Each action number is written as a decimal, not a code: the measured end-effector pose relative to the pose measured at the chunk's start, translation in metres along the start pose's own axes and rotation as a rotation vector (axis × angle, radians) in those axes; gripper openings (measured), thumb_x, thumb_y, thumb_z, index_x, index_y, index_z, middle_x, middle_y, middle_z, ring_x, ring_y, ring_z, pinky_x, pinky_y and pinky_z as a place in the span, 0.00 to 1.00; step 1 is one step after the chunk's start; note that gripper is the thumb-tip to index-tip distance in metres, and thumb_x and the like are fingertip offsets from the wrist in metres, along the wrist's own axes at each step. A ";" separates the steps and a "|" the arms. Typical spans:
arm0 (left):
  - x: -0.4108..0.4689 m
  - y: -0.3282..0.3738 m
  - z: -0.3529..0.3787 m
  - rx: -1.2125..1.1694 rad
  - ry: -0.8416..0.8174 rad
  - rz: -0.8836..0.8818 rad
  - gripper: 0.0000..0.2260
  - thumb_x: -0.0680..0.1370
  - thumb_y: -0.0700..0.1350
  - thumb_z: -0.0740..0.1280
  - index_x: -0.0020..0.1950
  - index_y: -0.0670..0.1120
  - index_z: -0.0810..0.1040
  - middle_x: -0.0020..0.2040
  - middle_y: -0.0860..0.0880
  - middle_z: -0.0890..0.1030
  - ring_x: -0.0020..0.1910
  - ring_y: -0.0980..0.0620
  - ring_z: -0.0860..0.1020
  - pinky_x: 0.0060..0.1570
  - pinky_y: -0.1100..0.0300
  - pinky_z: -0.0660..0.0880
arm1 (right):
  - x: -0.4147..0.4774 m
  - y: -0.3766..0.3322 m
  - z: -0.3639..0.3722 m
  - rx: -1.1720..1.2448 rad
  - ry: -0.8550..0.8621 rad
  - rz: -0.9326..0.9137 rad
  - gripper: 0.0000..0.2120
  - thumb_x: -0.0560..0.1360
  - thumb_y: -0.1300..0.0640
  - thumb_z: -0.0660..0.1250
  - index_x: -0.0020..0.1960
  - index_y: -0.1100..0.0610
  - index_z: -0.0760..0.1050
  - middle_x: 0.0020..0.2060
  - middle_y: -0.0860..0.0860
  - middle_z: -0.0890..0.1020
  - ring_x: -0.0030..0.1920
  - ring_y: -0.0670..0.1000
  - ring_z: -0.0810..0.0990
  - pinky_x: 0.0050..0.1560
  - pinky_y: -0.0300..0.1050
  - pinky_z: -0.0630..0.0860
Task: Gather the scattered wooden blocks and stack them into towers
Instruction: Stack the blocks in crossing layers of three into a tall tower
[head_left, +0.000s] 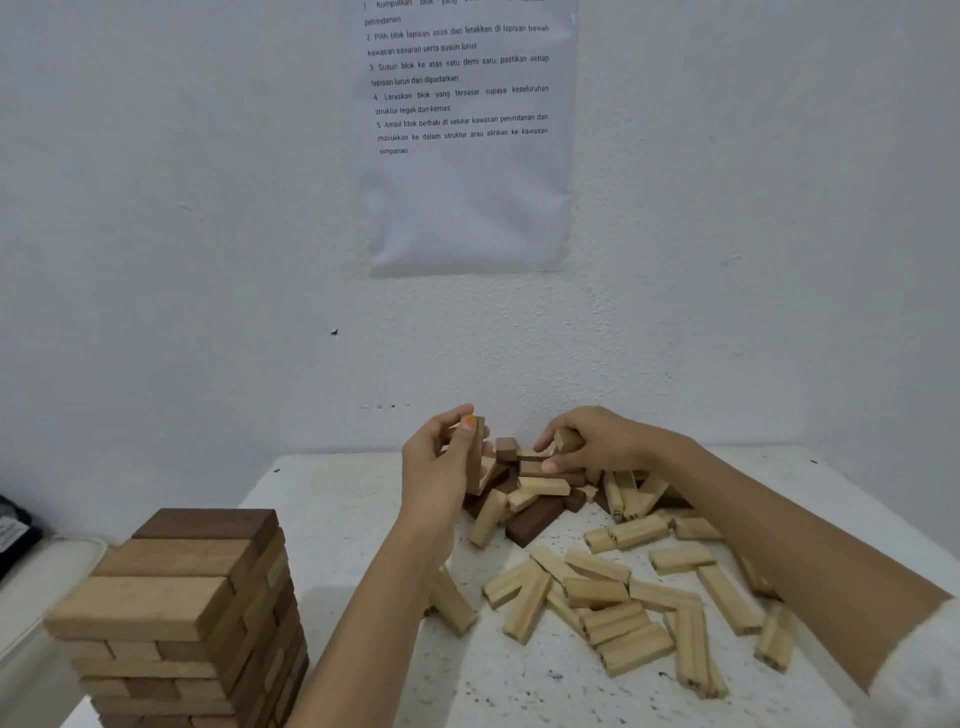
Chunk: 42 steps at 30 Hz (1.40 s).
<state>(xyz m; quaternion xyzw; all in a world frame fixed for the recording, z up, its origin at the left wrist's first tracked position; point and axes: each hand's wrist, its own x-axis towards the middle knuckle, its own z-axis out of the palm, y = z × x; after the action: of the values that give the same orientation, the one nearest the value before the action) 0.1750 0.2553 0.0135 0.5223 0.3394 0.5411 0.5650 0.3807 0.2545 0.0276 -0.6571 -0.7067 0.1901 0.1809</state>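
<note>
A tall tower of wooden blocks (182, 613) stands at the front left of the white table (337, 519). Several loose blocks lie in a heap (530, 501) at the back of the table, and more light ones are spread out (623, 603) at the front right. My left hand (436, 467) holds a brown block (476, 457) upright above the heap's left side. My right hand (597, 441) grips another block (567, 440) over the top of the heap.
A white wall rises right behind the table, with a printed sheet (462, 135) stuck on it. A dark object (13, 535) sits past the table's left edge. The tower is close to my left forearm.
</note>
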 end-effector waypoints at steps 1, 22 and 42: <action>0.000 -0.001 0.000 0.001 0.000 -0.006 0.09 0.81 0.41 0.62 0.59 0.45 0.77 0.46 0.47 0.81 0.41 0.56 0.81 0.49 0.57 0.78 | 0.000 0.000 0.000 -0.012 -0.011 0.001 0.17 0.73 0.53 0.73 0.59 0.58 0.78 0.37 0.40 0.72 0.42 0.39 0.73 0.47 0.36 0.69; -0.032 0.018 0.020 0.112 -0.075 0.025 0.06 0.78 0.43 0.67 0.54 0.44 0.80 0.43 0.41 0.84 0.30 0.51 0.81 0.35 0.56 0.80 | -0.084 -0.033 0.002 0.483 0.540 -0.115 0.08 0.72 0.57 0.74 0.51 0.53 0.80 0.21 0.41 0.65 0.26 0.42 0.65 0.34 0.30 0.65; -0.138 0.024 0.001 0.218 -0.319 -0.122 0.07 0.77 0.40 0.68 0.53 0.40 0.80 0.42 0.43 0.83 0.36 0.56 0.82 0.34 0.65 0.77 | -0.188 -0.077 0.063 0.673 0.449 0.007 0.07 0.78 0.56 0.67 0.49 0.58 0.82 0.32 0.49 0.79 0.34 0.45 0.77 0.35 0.37 0.76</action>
<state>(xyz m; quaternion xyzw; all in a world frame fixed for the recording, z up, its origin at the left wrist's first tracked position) 0.1444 0.1185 0.0120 0.6380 0.3332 0.3761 0.5835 0.2958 0.0603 0.0112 -0.5889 -0.5455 0.2630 0.5352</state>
